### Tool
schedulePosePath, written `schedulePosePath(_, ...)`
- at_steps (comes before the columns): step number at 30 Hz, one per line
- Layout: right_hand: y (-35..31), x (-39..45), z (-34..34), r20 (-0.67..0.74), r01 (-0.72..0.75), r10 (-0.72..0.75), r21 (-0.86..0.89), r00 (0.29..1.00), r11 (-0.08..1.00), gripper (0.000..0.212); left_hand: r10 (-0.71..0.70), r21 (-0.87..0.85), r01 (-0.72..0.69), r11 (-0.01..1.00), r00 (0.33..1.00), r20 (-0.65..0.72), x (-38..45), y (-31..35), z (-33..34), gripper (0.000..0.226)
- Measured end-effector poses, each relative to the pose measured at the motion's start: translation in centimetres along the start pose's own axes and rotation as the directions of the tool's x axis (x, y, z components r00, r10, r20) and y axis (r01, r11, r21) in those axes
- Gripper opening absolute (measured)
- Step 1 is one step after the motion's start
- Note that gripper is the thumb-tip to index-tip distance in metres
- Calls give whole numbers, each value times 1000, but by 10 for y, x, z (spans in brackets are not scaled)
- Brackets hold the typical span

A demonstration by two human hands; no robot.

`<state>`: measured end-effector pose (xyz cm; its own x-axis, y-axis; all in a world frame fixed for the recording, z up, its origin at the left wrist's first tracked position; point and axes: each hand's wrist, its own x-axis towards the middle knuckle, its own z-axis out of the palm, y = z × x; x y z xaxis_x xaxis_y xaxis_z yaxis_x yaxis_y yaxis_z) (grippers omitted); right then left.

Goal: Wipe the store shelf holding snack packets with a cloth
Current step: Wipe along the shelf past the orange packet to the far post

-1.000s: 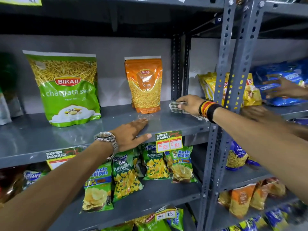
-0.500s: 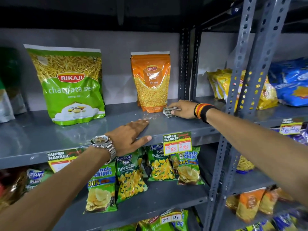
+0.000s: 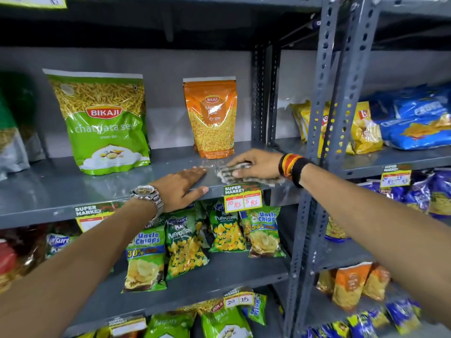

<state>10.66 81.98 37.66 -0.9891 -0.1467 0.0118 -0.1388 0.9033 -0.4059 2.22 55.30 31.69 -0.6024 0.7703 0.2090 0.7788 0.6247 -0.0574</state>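
Grey metal shelf [image 3: 73,189] runs across the middle of the frame, and our right hand [image 3: 256,164] presses a crumpled cloth [image 3: 228,174] flat near its front edge, fingers closed over it. Our left hand [image 3: 181,189] lies open, palm down, just left of the cloth. Behind stand a green packet [image 3: 105,123] and an orange packet [image 3: 212,118].

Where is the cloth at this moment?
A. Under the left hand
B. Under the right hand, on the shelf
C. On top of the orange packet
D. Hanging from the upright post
B: the right hand presses the cloth flat on the shelf.
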Motion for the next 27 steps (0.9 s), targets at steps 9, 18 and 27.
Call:
schedulePosePath(9,-10,-24,22,-124,3,-4,-14,992,1000,35,-111,-21,110,994,994,-18,-10,20,-4,90)
schedulePosePath(18,47,-93,101,-53,-10,17,119,998,993,33,-1,-179,-58,982,949,-316,-75,65,43,64)
schedulePosePath(27,66,-15,217,10,-104,104,87,995,991,33,-179,-255,156,954,981,-72,-108,38,223,82)
